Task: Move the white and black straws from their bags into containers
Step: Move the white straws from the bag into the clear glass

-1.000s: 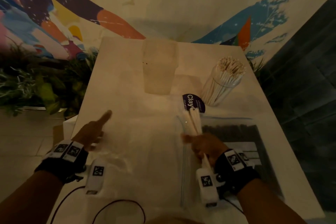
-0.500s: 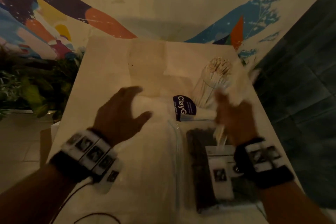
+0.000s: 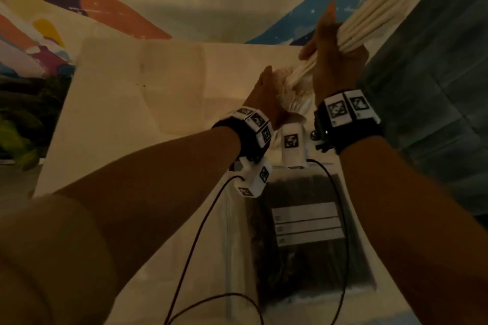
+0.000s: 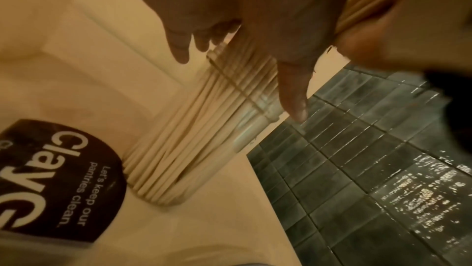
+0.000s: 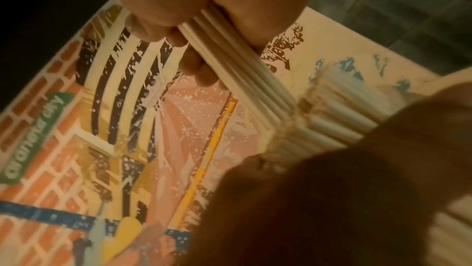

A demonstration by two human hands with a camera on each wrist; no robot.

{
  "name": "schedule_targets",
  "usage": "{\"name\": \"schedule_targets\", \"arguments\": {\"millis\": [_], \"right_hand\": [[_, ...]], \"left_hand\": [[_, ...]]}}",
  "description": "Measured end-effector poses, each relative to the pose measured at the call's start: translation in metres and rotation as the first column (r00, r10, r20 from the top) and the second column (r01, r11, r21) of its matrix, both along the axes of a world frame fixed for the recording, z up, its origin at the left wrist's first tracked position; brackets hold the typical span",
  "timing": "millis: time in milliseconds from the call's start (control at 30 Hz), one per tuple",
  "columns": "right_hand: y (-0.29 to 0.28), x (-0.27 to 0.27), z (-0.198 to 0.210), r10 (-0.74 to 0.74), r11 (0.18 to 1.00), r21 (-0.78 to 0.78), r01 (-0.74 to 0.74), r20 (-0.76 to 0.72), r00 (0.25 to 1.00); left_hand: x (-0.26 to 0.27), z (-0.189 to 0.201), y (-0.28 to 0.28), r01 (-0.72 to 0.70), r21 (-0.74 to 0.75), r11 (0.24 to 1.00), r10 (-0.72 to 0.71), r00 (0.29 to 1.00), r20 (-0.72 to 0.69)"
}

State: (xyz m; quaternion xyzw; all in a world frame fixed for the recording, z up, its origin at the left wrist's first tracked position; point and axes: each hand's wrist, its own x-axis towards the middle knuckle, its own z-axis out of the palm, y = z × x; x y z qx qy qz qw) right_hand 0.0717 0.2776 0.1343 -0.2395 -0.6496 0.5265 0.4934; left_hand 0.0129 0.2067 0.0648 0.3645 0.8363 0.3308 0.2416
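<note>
Right hand [image 3: 335, 60] grips white straws [image 3: 369, 18] tilted over the container [image 4: 204, 129] (left hand [image 3: 264, 95] open beside it).

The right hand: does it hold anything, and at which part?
The right hand grips a bundle of white straws near its lower half; the lower ends enter the full container.

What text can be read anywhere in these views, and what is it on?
"ClayG", cut off at the frame edge: round dark sticker on the table.
"Let's keep our pantries clean.": same sticker, small print.
"araneta city", first letters blurred: green sign in the mural.
White label on the bag of black straws: print too small to read.
Wristband markers: patterns only, no text.
</note>
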Motion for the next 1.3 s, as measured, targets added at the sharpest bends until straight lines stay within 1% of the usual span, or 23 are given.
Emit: {"name": "schedule_targets", "arguments": {"millis": [67, 133, 267, 333, 433, 500, 600, 667, 800, 900, 1067, 1100, 1200, 1300], "right_hand": [[0.002, -0.002, 0.001, 0.044, 0.999, -0.011, -0.044, -0.032, 0.999], [0.002, -0.004, 0.001, 0.073, 0.997, -0.016, -0.074, -0.015, 0.997], [0.008, -0.002, 0.001, 0.078, 0.997, -0.021, -0.078, 0.015, 0.997], [0.01, -0.001, 0.001, 0.084, 0.996, -0.013, -0.084, 0.018, 0.996], [0.011, 0.0, 0.0, 0.057, 0.998, -0.001, -0.057, 0.066, 0.996], [0.011, 0.001, -0.002, 0.079, 0.997, -0.018, -0.079, 0.04, 0.996], [0.009, 0.005, -0.006, 0.086, 0.995, -0.049, -0.084, 0.061, 0.994], [0.01, 0.006, -0.007, 0.06, 0.997, -0.058, -0.055, 0.081, 0.995], [0.017, 0.004, -0.003, 0.016, 0.995, -0.095, -0.015, 0.013, 1.0], [0.018, 0.003, -0.005, 0.003, 0.999, -0.04, 0.0, 0.075, 0.997], [0.017, 0.004, -0.008, 0.03, 0.995, 0.08, -0.053, 0.264, 0.964], [0.017, 0.006, -0.008, 0.041, 0.993, 0.099, -0.07, 0.275, 0.961], [0.014, 0.008, -0.01, 0.127, 0.983, 0.114, -0.147, 0.167, 0.978], [0.01, 0.008, -0.013, 0.126, 0.988, 0.076, -0.136, 0.126, 0.984]], "left_hand": [[0.001, 0.001, 0.003, -0.053, 0.044, 0.998, 0.049, 0.996, 0.078], [0.0, 0.0, 0.005, -0.096, 0.084, 0.992, 0.089, 0.993, 0.082], [0.002, 0.0, 0.002, -0.096, 0.112, 0.989, 0.086, 0.992, 0.087], [0.0, 0.001, 0.001, -0.102, 0.111, 0.989, 0.093, 0.992, 0.086], [-0.001, 0.001, 0.0, -0.091, 0.067, 0.994, 0.085, 0.992, 0.09], [-0.002, 0.001, -0.002, -0.071, 0.047, 0.996, 0.067, 0.993, 0.095], [-0.001, 0.003, -0.002, -0.07, 0.054, 0.996, 0.065, 0.994, 0.091], [0.0, 0.003, -0.003, -0.073, 0.067, 0.995, 0.068, 0.995, 0.08], [0.0, 0.001, -0.003, -0.074, 0.068, 0.995, 0.07, 0.996, 0.064], [0.001, 0.002, -0.003, -0.087, 0.086, 0.992, 0.082, 0.995, 0.063], [0.001, 0.001, -0.002, -0.099, 0.116, 0.988, 0.089, 0.992, 0.087], [0.001, 0.002, -0.002, -0.102, 0.127, 0.987, 0.091, 0.991, 0.095], [0.001, 0.0, -0.001, -0.108, 0.134, 0.985, 0.094, 0.99, 0.106], [0.0, -0.003, 0.001, -0.098, 0.126, 0.987, 0.086, 0.991, 0.1]]}}
